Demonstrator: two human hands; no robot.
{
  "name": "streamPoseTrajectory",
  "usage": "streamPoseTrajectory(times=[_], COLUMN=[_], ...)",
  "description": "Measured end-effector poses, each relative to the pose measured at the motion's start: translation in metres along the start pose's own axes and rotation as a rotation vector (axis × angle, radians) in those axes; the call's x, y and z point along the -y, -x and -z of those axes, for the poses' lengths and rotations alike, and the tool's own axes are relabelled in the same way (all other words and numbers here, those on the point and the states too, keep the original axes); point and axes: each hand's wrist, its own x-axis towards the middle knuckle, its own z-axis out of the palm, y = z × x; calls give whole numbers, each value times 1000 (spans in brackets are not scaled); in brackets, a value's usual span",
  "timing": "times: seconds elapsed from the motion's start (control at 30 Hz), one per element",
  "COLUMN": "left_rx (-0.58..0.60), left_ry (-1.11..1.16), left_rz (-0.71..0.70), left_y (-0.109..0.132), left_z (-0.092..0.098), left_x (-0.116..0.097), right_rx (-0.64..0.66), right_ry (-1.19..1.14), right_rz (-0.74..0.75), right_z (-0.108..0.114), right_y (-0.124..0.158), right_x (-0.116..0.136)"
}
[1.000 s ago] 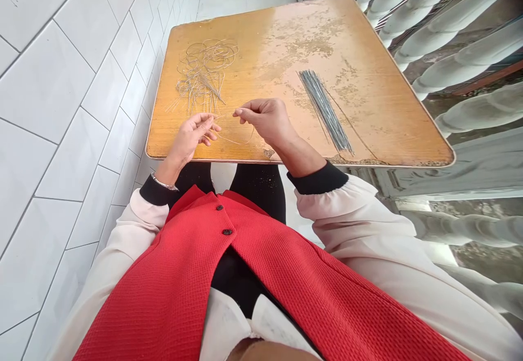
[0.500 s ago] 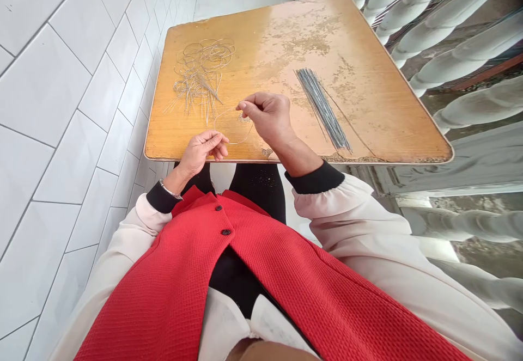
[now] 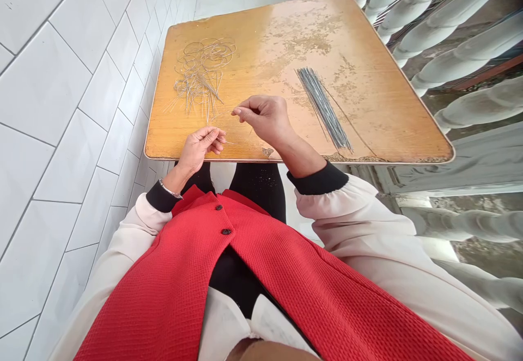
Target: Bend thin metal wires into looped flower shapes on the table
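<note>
Above the table's near edge, my left hand (image 3: pixel 202 146) is closed on a thin wire (image 3: pixel 227 142), whose end sticks out past the fingertips. My right hand (image 3: pixel 263 117), a little farther forward and to the right, has thumb and forefinger pinched together. A fine strand shows faintly under its fingers, but most of the wire between the hands is too thin to follow. Beyond my left hand lies a loose tangle of looped wires (image 3: pixel 204 72). To the right of my right hand rests a bundle of straight grey wires (image 3: pixel 324 109).
The wooden table (image 3: pixel 245 34) has a worn, peeling surface on its right half. A white tiled wall (image 3: pixel 61 78) runs along the left. White balusters (image 3: pixel 445 50) line the right side. One single wire (image 3: pixel 351 121) lies beside the bundle.
My right hand has shifted slightly left, towards my left hand. The round wire loop that stood between the hands no longer shows clearly. Tangle and bundle lie as before.
</note>
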Motion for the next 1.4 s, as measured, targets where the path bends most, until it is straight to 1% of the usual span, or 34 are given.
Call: streamPoseTrajectory(times=[0.2, 0.33, 0.4, 0.5, 0.6, 0.67, 0.77, 0.93, 1.13, 1.27, 1.4], left_rx=[-29, -6, -32, -107, -121, -144, -179, -195, -195, -231, -232], left_ry=[-55, -161, -301, -630, -934, -1028, -1079, -1201, -1158, -1161, -1246], left_rz=[45, 82, 23, -165, -307, -347, -346, -337, -376, -334, -287], left_y=[0, -2, -6, -13, -18, -19, -20, -20, -20, -20, -19], left_z=[1, 5, 8, 10, 7, 4, 0, -2, 2, 0, -3], left_x=[3, -8, -16, -26, -28, -26, -22, -17, -12, -11, -17], right_rx=[41, 39, 55, 85, 105, 106, 104, 120, 144, 156, 141], right_ry=[18, 18, 36, 60, 63, 46, 20, 46, 4, 30, 54], right_rz=[34, 25, 45, 84, 96, 89, 75, 99, 81, 112, 118], right_z=[2, 5, 4, 1, -3, -5, -7, -9, -10, -11, -11], right_y=[-2, -5, -6, -6, -6, -6, -7, -8, -9, -9, -12], right_x=[-3, -4, -5, -5, -3, -1, 0, -1, -2, -3, -7])
